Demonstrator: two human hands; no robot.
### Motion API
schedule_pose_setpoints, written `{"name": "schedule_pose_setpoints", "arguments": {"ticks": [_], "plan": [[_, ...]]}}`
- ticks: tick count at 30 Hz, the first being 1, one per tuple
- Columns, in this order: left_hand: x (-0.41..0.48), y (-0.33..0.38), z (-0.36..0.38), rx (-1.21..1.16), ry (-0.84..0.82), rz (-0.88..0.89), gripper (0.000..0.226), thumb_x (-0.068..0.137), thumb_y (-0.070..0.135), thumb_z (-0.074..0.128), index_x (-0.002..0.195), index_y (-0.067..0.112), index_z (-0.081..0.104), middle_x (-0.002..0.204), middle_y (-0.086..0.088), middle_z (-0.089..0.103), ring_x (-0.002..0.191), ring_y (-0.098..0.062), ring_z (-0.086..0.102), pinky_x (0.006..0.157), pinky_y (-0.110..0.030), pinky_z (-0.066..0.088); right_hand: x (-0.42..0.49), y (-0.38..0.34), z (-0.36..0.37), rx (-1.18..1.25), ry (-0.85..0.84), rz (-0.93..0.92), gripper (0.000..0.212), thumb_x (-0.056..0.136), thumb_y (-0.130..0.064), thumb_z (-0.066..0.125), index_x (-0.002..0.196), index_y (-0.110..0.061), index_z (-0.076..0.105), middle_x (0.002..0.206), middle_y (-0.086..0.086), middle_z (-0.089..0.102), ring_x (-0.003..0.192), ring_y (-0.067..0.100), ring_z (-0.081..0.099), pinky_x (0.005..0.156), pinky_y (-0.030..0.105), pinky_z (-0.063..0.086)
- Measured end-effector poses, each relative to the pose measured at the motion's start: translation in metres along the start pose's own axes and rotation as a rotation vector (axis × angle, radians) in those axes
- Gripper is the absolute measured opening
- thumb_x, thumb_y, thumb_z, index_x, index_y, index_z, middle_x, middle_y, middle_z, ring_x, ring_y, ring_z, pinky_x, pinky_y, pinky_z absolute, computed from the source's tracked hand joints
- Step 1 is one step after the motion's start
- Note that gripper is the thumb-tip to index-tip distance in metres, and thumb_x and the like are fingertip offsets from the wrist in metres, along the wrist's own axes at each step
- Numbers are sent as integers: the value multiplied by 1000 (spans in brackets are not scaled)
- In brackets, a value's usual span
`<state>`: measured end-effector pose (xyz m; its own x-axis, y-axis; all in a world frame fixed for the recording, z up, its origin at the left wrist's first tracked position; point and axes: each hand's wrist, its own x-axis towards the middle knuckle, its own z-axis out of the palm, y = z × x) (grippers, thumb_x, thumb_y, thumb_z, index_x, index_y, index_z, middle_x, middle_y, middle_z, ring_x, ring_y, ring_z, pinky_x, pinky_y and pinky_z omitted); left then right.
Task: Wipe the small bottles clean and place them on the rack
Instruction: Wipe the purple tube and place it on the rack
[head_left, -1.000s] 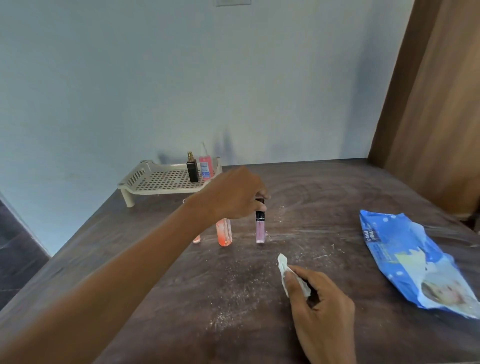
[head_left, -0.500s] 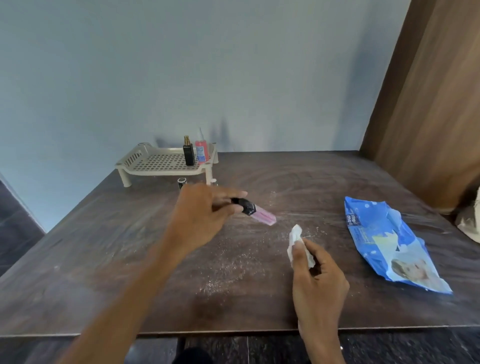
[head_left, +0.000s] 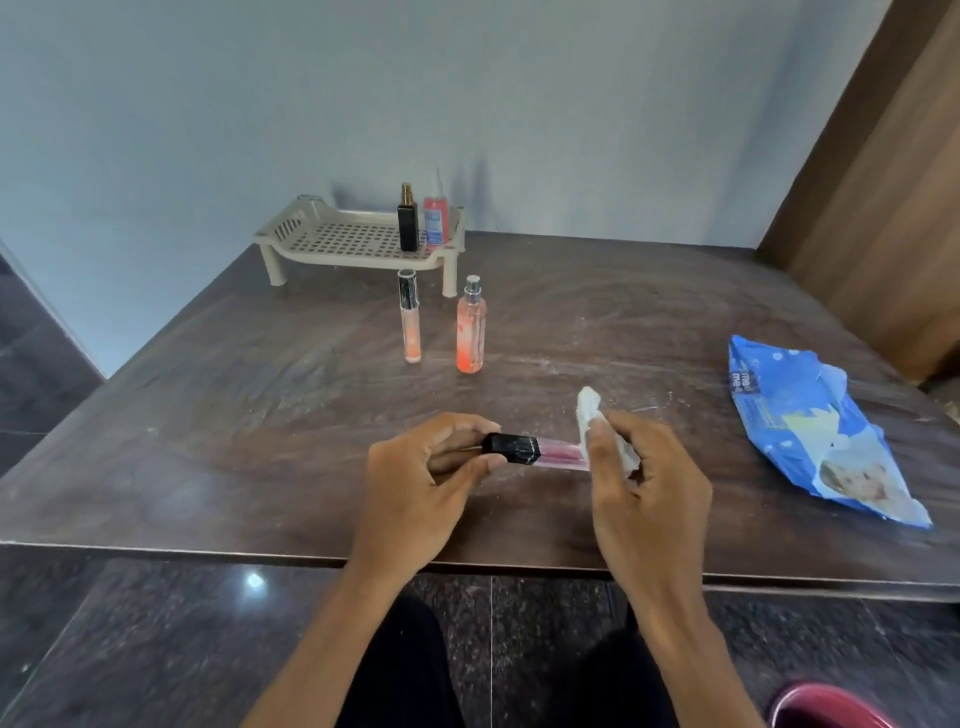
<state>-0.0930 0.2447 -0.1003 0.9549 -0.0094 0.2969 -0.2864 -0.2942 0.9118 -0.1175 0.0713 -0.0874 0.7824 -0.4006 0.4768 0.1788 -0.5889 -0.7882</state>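
1. The left hand (head_left: 426, 483) pinches the black cap of the pink bottle (head_left: 550, 455), with fingers and thumb curled round it. The bottle lies sideways in the air above the near part of the table (head_left: 208, 415).
2. The right hand (head_left: 644, 483) grips a white wipe (head_left: 589, 410), folded over the bottle's clear pink end, with the thumb pressing it on.
3. To wipe it well, I would hold the cap end steady and draw the wipe along the tube toward the cap. Rolling the bottle between passes would let every side get touched.
4. The cap shows pale streaks (dust, probably, though I cannot be sure), so it likely needs its own pass after a change of grip.
5. A damp, slim tube may slip, so a light, firm pinch low over the table seems wise.
6. The rack (head_left: 332, 239) stands at the far left, with a black bottle (head_left: 408, 223) and a red bottle (head_left: 435, 221) upright at its right end, leaving room beside them.
7. An orange tube (head_left: 410, 322) and an orange spray bottle (head_left: 471, 332) stand on the table just in front of the rack, probably waiting their turn
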Motion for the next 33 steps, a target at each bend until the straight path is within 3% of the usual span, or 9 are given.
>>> {"name": "schedule_pose_setpoints", "arguments": {"ticks": [4, 8, 16, 21, 25, 33], "plan": [[-1, -4, 1, -21, -2, -19, 32, 75, 8, 84, 104, 20, 75, 94, 10, 77, 85, 2, 74, 76, -11, 56, -1, -1, 10, -183, -146, -68, 15, 95, -20, 57, 103, -19, 69, 90, -7, 63, 81, 3, 56, 73, 3, 37], [1, -5, 2, -12, -18, -67, 29, 73, 9, 86, 98, 17, 76, 89, 11, 77, 79, 4, 73, 72, -10, 56, -4, -1, 17, -251, -150, -75, 17, 96, -18, 55, 104, -15, 70, 90, -2, 63, 74, 3, 52, 72, 0, 33], [-1, -2, 3, -21, -5, -87, 27, 73, 7, 86, 91, 23, 74, 83, 19, 73, 77, 8, 72, 71, -6, 53, -9, -20, 30, -284, -280, -148, 16, 95, -16, 56, 101, -16, 71, 89, -3, 57, 75, 5, 52, 71, 2, 35], [-1, -3, 4, -23, 8, -87, 25, 73, 7, 86, 91, 18, 74, 84, 18, 73, 78, 9, 71, 72, -5, 53, -10, -17, 26, -193, -263, -190, 15, 92, -16, 62, 102, -18, 72, 89, -6, 59, 76, 6, 58, 67, 11, 43], [0, -5, 5, -21, -13, -90, 24, 74, 4, 86, 93, 13, 75, 87, 9, 77, 80, 3, 73, 75, -14, 58, -17, -21, 28, -141, -269, -184, 16, 92, -17, 62, 104, -20, 73, 90, -9, 59, 78, 3, 58, 67, 7, 41], [0, -1, 8, -44, -27, -110, 26, 71, 5, 87, 90, 14, 72, 84, 12, 75, 79, 7, 72, 71, -7, 54, 8, -6, 17, -311, -223, -82, 15, 93, -20, 59, 96, -19, 74, 83, 0, 64, 69, 5, 53, 68, 0, 34]]}}
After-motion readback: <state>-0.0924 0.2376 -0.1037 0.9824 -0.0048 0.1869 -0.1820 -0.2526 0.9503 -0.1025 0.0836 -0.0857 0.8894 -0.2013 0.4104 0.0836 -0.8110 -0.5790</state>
